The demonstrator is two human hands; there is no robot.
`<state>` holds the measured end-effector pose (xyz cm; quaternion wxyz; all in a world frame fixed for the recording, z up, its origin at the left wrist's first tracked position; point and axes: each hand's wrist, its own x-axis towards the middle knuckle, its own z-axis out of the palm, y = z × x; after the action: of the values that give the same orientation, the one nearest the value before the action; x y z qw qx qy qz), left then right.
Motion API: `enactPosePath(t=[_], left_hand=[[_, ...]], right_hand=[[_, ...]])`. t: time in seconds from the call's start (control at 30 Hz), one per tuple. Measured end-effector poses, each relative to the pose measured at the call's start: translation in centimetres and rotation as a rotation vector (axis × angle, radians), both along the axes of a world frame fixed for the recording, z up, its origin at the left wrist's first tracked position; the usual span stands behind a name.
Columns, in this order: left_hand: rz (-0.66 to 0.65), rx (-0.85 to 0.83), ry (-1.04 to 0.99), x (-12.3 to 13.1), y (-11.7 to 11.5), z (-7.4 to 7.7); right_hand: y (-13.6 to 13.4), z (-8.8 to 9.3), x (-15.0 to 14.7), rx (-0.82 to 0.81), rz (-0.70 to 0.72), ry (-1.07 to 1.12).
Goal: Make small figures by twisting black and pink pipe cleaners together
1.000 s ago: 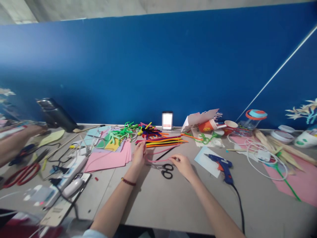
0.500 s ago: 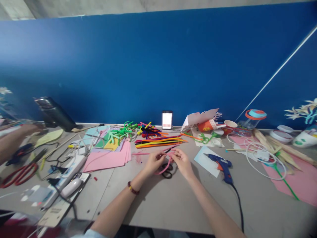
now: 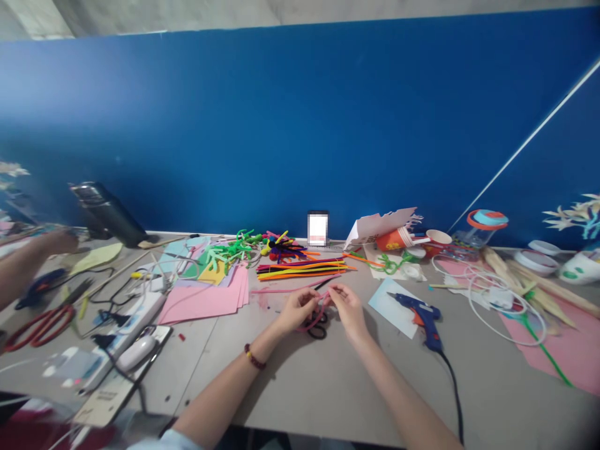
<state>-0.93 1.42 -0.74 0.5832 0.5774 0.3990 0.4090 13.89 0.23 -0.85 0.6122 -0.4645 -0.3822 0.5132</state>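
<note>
My left hand [image 3: 295, 308] and my right hand [image 3: 345, 306] are close together above the grey table [image 3: 300, 381], both pinching a pink pipe cleaner [image 3: 317, 314] that is bent into a loop between them. Black-handled scissors [image 3: 319, 329] lie on the table right under the loop. Another pink pipe cleaner [image 3: 281, 289] lies flat just beyond my left hand. A bundle of straight coloured pipe cleaners [image 3: 300, 269] rests further back.
A blue glue gun [image 3: 419, 310] with a black cord lies right of my hands. Pink and pastel paper sheets [image 3: 206, 299] lie to the left, paper cups [image 3: 398, 238] and white cable [image 3: 492, 300] to the right. Another person's arm [image 3: 28, 262] reaches in far left near red scissors [image 3: 37, 325].
My left hand moved right from the paper stack to meet my right hand. The pink pipe cleaner went from stretched out to a tight loop between both hands.
</note>
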Motion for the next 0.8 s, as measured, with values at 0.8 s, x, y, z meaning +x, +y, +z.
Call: enactPosePath(t=[0.8], left_hand=[[0.031, -0.092, -0.078, 0.4, -0.2, -0.3]], right_hand=[[-0.5, 0.1, -0.7, 0.009, 0.026, -0.060]])
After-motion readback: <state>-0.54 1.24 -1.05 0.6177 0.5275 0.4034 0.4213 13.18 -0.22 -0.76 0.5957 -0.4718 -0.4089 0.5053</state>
